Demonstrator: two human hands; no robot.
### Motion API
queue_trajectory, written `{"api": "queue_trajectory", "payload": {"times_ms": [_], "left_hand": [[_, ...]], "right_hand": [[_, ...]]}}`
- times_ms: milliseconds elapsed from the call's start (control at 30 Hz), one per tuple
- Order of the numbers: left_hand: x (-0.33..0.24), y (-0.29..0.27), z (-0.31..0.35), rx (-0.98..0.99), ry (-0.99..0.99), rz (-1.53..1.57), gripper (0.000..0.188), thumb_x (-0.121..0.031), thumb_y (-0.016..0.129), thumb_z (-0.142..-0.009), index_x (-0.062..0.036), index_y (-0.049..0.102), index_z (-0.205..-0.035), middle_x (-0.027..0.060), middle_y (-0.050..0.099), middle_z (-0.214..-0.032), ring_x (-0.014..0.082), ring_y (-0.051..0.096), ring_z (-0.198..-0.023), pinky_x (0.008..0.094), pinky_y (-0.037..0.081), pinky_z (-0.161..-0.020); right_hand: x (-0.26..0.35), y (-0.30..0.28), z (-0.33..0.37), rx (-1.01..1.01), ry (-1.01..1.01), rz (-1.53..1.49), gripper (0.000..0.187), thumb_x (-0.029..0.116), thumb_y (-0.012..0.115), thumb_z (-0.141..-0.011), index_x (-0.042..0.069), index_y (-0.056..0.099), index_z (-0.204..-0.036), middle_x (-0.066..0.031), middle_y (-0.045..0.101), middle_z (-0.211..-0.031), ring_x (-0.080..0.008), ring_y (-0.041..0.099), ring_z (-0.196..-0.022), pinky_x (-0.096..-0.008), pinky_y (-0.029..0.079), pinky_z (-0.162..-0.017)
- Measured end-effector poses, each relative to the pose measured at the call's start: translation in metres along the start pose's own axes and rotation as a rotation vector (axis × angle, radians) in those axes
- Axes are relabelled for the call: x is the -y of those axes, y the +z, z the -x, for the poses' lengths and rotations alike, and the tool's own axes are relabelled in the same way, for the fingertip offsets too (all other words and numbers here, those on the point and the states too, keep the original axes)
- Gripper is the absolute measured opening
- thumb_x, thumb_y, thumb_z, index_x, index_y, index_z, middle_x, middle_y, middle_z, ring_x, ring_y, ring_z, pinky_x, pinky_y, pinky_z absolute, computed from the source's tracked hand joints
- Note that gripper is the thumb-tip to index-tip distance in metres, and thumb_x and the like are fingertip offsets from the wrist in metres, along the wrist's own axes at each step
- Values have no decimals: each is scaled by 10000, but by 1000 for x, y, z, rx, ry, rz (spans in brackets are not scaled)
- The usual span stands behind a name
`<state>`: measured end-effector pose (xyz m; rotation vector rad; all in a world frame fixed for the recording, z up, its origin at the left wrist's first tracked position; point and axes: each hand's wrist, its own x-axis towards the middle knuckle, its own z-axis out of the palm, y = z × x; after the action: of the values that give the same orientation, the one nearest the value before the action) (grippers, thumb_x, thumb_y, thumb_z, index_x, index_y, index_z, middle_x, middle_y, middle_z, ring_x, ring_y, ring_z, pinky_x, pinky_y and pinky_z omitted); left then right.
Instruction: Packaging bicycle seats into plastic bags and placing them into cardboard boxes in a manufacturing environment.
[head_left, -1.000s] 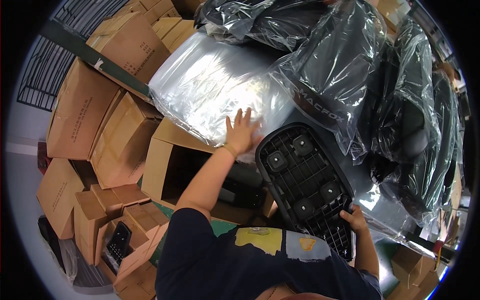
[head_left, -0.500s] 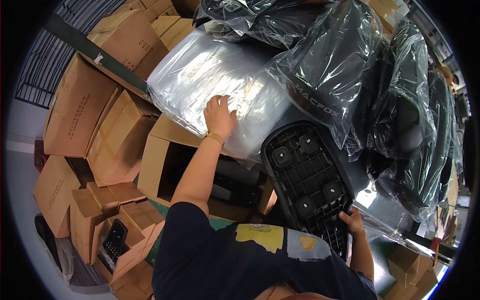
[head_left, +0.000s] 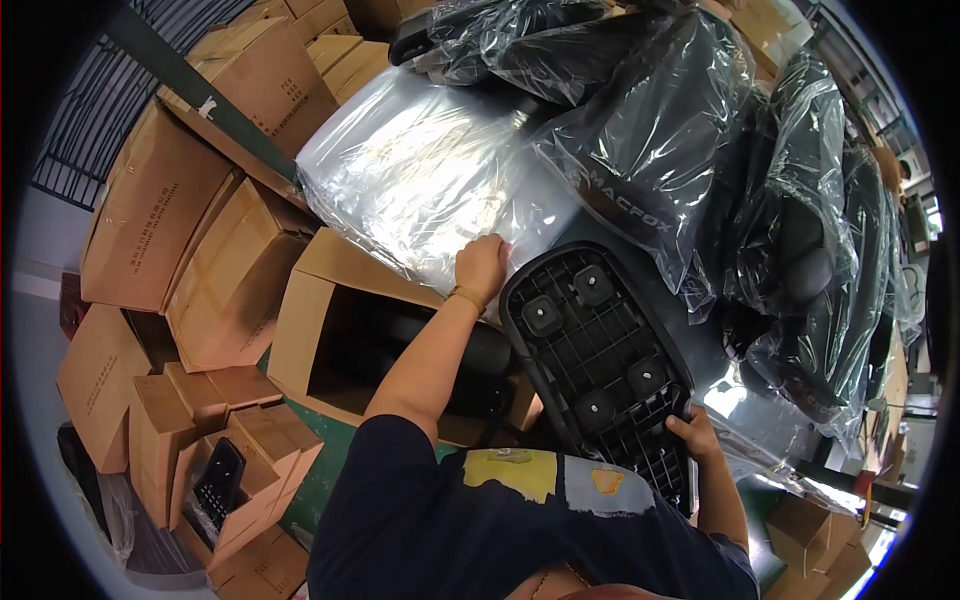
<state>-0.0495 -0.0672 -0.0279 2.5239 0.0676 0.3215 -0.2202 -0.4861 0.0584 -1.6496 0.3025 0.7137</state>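
Observation:
My right hand (head_left: 693,433) grips the lower right edge of a long black seat (head_left: 615,345). Its ribbed underside with round-cornered mounting pads faces me, and it leans tilted in front of my body. To its left, my left hand (head_left: 483,265) is closed at the near edge of a stack of clear plastic bags (head_left: 400,170). Its fingertips pinch the film, which rises in creases around them; how many layers they hold is hidden.
Black seats in clear bags (head_left: 640,150) are piled at the far right. An opened carton (head_left: 305,330) with black parts stands under my left forearm. More cartons (head_left: 150,230) are stacked at left beside a green metal bar (head_left: 200,100). Another carton (head_left: 810,535) sits low at right.
My left hand has slid over the bags toward me and to the right, and its spread fingers have closed on the film. The seat has shifted slightly left with my right hand.

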Motion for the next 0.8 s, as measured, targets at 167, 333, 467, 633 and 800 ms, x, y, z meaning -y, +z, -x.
{"api": "queue_trajectory", "payload": {"times_ms": [167, 333, 467, 633, 800], "left_hand": [[16, 5, -8, -137, -308, 190, 371, -346, 461, -874, -9, 578, -773, 206, 593, -745, 383, 551, -702, 477, 421, -652], [19, -49, -16, -119, -486, 528, 555, -498, 527, -857, 16, 570, -652, 88, 499, -539, 177, 392, -519, 325, 366, -526], [26, -116, 2, 12, -426, 739, 398, -372, 539, -888, -13, 617, -737, 8, 536, -593, 88, 401, -536, 243, 335, -500], [55, -206, 42, -193, -387, 1198, 201, -214, 530, -916, -45, 580, -1013, 38, 622, -852, 77, 528, -682, 221, 446, -621], [101, -287, 134, -470, -211, 1867, 216, -315, 530, -907, -106, 555, -953, 3, 583, -797, 110, 566, -653, 224, 464, -524]], "right_hand": [[5, 2, 0, 21, 15, 8, 347, 234, 716, -744, 4, 617, -984, -12, 620, -858, -105, 561, -767, -262, 459, -716], [14, 4, -3, 14, 27, 49, 337, 241, 714, -751, -2, 622, -965, -15, 620, -844, -104, 562, -749, -259, 461, -702], [32, 12, -21, 74, -6, 103, 339, 267, 713, -758, -5, 628, -941, -12, 616, -811, -100, 558, -735, -256, 461, -693], [54, 29, -60, 140, -93, 201, 342, 293, 710, -770, 1, 629, -930, 2, 602, -785, -86, 539, -722, -251, 447, -684], [97, 60, -96, 204, -132, 245, 366, 308, 700, -782, 14, 647, -994, -11, 639, -858, -96, 560, -790, -260, 439, -748]]}}
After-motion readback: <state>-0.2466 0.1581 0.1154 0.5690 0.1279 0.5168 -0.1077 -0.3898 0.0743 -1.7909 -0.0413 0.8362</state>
